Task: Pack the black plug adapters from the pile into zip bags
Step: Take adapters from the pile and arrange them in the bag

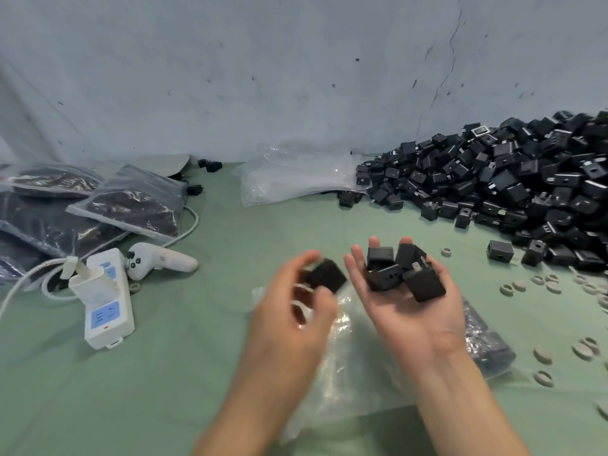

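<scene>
Your left hand (296, 301) pinches one adapter (326, 275); your right hand (411, 311) lies palm up, fingers relaxed, carrying several adapters (424, 284). The pile (510, 179) lies beyond your right hand, a bag (345, 363) beneath both

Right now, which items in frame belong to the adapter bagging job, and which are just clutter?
Job: adapter pile, adapters on the open right hand, one adapter pinched in the left hand, clear zip bag under both hands, spare empty bags, filled bags.
Lying about: white power strip, white controller, grey rings.
</scene>
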`<act>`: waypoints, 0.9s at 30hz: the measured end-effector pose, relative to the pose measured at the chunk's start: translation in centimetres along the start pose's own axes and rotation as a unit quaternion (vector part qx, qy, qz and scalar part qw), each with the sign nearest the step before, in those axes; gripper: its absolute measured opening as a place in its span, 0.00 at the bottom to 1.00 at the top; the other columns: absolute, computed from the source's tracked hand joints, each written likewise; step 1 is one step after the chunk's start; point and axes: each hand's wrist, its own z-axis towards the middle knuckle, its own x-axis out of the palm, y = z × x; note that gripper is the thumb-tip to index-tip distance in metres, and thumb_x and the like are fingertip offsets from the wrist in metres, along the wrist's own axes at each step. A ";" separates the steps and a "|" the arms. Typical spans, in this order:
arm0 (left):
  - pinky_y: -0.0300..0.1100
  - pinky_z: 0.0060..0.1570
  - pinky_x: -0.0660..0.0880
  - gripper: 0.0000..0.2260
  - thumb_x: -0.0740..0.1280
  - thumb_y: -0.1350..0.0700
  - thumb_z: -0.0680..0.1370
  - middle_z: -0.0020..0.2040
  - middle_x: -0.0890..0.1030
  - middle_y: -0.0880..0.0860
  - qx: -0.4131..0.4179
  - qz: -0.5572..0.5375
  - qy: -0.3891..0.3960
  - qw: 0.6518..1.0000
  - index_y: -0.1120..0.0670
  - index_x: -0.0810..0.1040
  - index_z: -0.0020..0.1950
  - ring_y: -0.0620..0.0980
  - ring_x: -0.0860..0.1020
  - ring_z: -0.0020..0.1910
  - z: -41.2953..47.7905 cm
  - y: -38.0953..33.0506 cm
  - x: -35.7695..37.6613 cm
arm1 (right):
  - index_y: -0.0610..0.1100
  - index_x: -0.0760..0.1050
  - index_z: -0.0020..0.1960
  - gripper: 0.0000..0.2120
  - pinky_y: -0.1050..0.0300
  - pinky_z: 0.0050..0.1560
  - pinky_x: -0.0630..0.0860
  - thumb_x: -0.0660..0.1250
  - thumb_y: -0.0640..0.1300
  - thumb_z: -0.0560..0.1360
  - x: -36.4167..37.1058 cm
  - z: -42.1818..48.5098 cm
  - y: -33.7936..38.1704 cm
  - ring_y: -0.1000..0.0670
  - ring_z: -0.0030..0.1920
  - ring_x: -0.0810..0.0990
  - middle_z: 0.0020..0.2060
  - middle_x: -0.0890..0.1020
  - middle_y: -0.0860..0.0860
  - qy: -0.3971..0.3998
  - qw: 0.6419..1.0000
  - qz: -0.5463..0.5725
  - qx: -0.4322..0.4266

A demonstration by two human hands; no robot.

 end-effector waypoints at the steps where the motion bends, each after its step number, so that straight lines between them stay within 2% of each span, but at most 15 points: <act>1: 0.28 0.40 0.74 0.09 0.66 0.49 0.79 0.48 0.82 0.38 -0.033 -0.009 -0.044 0.998 0.40 0.77 0.59 0.39 0.81 0.43 0.6 0.6 -1.3 | 0.43 0.81 0.51 0.14 0.34 0.59 0.76 0.60 0.50 0.80 0.3 0.3 0.7 0.35 0.61 0.79 0.59 0.82 0.38 -0.017 0.999 0.037 0.015; 4: 0.40 0.44 0.77 0.09 0.67 0.55 0.79 0.50 0.84 0.47 -0.141 0.012 -0.105 0.984 0.45 0.76 0.57 0.45 0.82 0.44 1.6 3.1 -4.7 | 0.44 0.80 0.52 0.15 0.36 0.53 0.79 0.57 0.51 0.82 1.3 1.3 3.1 0.37 0.61 0.78 0.59 0.80 0.40 -0.077 0.996 0.035 -0.002; 6: 0.39 0.40 0.73 0.10 0.67 0.57 0.79 0.50 0.83 0.49 -0.182 0.057 -0.080 0.978 0.48 0.77 0.59 0.45 0.81 0.42 1.4 4.7 -5.6 | 0.44 0.78 0.54 0.14 0.37 0.53 0.79 0.57 0.50 0.82 1.3 2.1 4.2 0.38 0.62 0.77 0.60 0.79 0.40 -0.087 0.996 0.014 -0.023; 8: 0.32 0.35 0.70 0.11 0.68 0.58 0.78 0.52 0.82 0.45 -0.171 0.100 -0.036 0.980 0.46 0.77 0.59 0.39 0.80 0.38 1.0 5.5 -5.6 | 0.45 0.77 0.57 0.13 0.38 0.58 0.78 0.56 0.49 0.82 1.4 2.5 5.0 0.38 0.62 0.76 0.64 0.77 0.39 -0.082 0.996 -0.003 -0.044; 12: 0.24 0.40 0.69 0.14 0.68 0.59 0.78 0.52 0.79 0.40 -0.110 0.181 0.034 0.977 0.40 0.76 0.55 0.31 0.76 0.38 0.5 6.1 -6.0 | 0.43 0.78 0.55 0.12 0.38 0.59 0.78 0.57 0.46 0.82 0.8 2.7 6.3 0.38 0.61 0.78 0.62 0.78 0.38 -0.071 0.995 0.031 -0.068; 14: 0.24 0.41 0.68 0.15 0.68 0.60 0.77 0.52 0.79 0.39 -0.107 0.213 0.050 0.970 0.39 0.75 0.54 0.31 0.75 0.37 0.3 6.4 -6.7 | 0.43 0.77 0.54 0.10 0.38 0.58 0.78 0.59 0.45 0.81 0.4 2.6 6.7 0.39 0.59 0.79 0.59 0.80 0.39 -0.065 0.994 0.048 -0.074; 18: 0.23 0.43 0.67 0.16 0.70 0.61 0.76 0.49 0.80 0.43 -0.111 0.257 0.070 0.957 0.38 0.73 0.51 0.34 0.75 0.44 0.0 7.0 -8.2 | 0.41 0.79 0.54 0.11 0.38 0.55 0.80 0.61 0.45 0.80 0.3 2.4 6.5 0.34 0.56 0.81 0.54 0.82 0.35 -0.073 0.994 0.034 -0.068; 20: 0.24 0.42 0.69 0.15 0.70 0.58 0.76 0.42 0.82 0.45 -0.110 0.241 0.117 0.957 0.36 0.76 0.50 0.37 0.77 0.43 -0.2 6.9 -8.4 | 0.42 0.80 0.55 0.11 0.38 0.56 0.80 0.61 0.46 0.80 0.1 2.2 6.3 0.34 0.54 0.82 0.54 0.82 0.35 -0.080 0.994 0.033 -0.062; 22: 0.28 0.42 0.72 0.14 0.70 0.55 0.77 0.44 0.82 0.40 -0.108 0.193 0.152 0.963 0.34 0.79 0.51 0.41 0.78 0.42 -0.3 6.6 -8.3 | 0.42 0.81 0.54 0.11 0.38 0.56 0.80 0.62 0.45 0.79 -0.2 2.0 6.3 0.34 0.51 0.83 0.54 0.82 0.35 -0.085 0.994 0.032 -0.059; 25: 0.30 0.43 0.73 0.15 0.70 0.51 0.77 0.50 0.82 0.37 -0.088 0.122 0.130 0.980 0.31 0.77 0.57 0.43 0.78 0.43 -0.3 6.1 -7.4 | 0.43 0.81 0.54 0.11 0.38 0.55 0.80 0.62 0.44 0.79 -0.6 1.8 6.4 0.35 0.55 0.82 0.54 0.82 0.36 -0.087 0.994 0.028 -0.061; 27: 0.29 0.47 0.71 0.13 0.70 0.50 0.77 0.53 0.80 0.35 -0.054 0.125 0.107 0.985 0.33 0.78 0.58 0.38 0.77 0.46 -0.3 6.0 -6.2 | 0.43 0.80 0.56 0.11 0.38 0.54 0.80 0.62 0.45 0.79 -0.6 1.7 6.6 0.35 0.56 0.81 0.56 0.82 0.36 -0.089 0.993 0.027 -0.067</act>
